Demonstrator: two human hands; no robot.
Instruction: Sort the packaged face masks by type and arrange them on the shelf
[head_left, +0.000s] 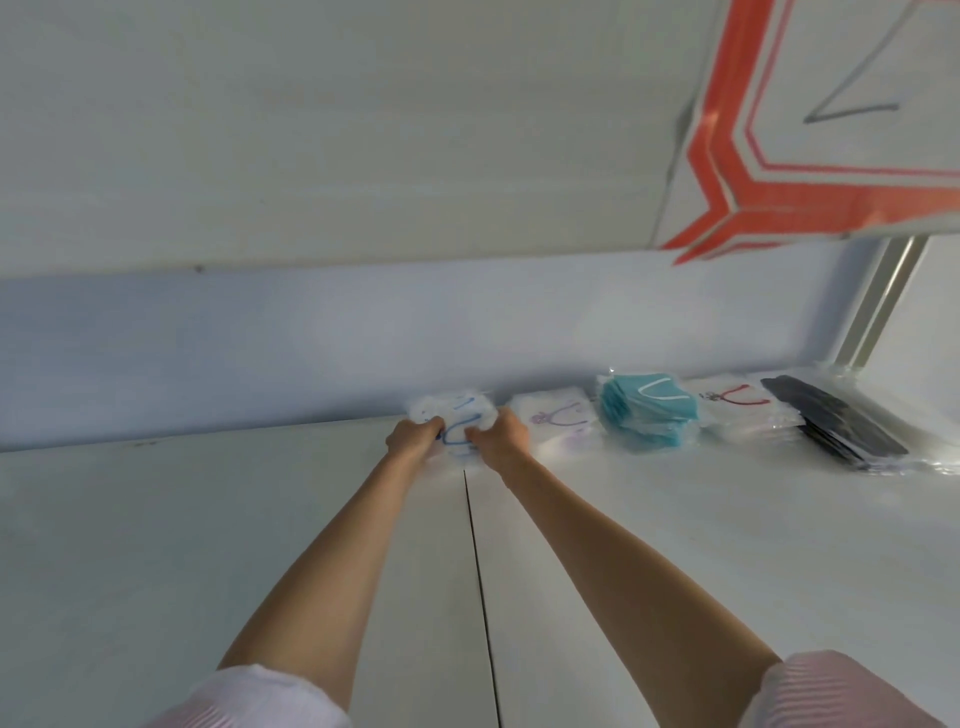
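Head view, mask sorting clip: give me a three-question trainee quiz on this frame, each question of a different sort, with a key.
1. True or false: both the left hand and the right hand grip the white pack with blue ear loops.
2. Multiple choice: which stack lies at the far right of the row on the shelf? A) teal masks B) black masks C) white pack with purple loops
3. Fill in: between the teal and black stacks lies a white pack with ____ ear loops.

Key: 1 true; 2 B; 3 red
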